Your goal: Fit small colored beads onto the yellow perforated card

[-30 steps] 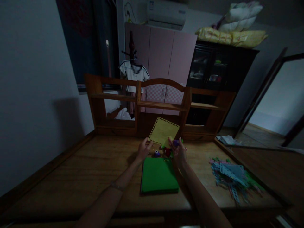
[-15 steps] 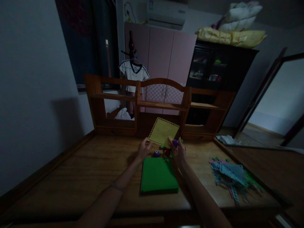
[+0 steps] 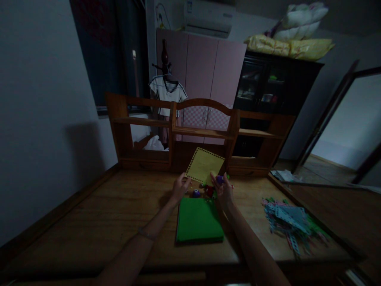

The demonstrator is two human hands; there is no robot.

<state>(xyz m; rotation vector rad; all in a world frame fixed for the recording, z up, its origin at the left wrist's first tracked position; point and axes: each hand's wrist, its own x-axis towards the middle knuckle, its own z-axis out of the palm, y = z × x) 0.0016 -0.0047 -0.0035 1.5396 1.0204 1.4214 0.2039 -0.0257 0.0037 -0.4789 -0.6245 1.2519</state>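
Above the far middle of the wooden desk (image 3: 104,214) I hold a yellow paper sheet (image 3: 204,163) with a punched border, tilted up. My left hand (image 3: 179,187) pinches its lower left corner. My right hand (image 3: 224,190) grips a small purple punch (image 3: 220,179) at the sheet's lower right edge. Under the hands lie a blue punch (image 3: 196,193) and a red punch (image 3: 210,191). A green stack of paper (image 3: 199,219) lies flat just in front of them.
A pile of blue, pink and green punched paper strips (image 3: 290,222) lies on the desk at the right. A wooden shelf unit (image 3: 202,133) stands along the desk's back edge. Behind it are a pink wardrobe (image 3: 205,67), a dark cabinet (image 3: 270,87) and a hanging shirt (image 3: 166,93).
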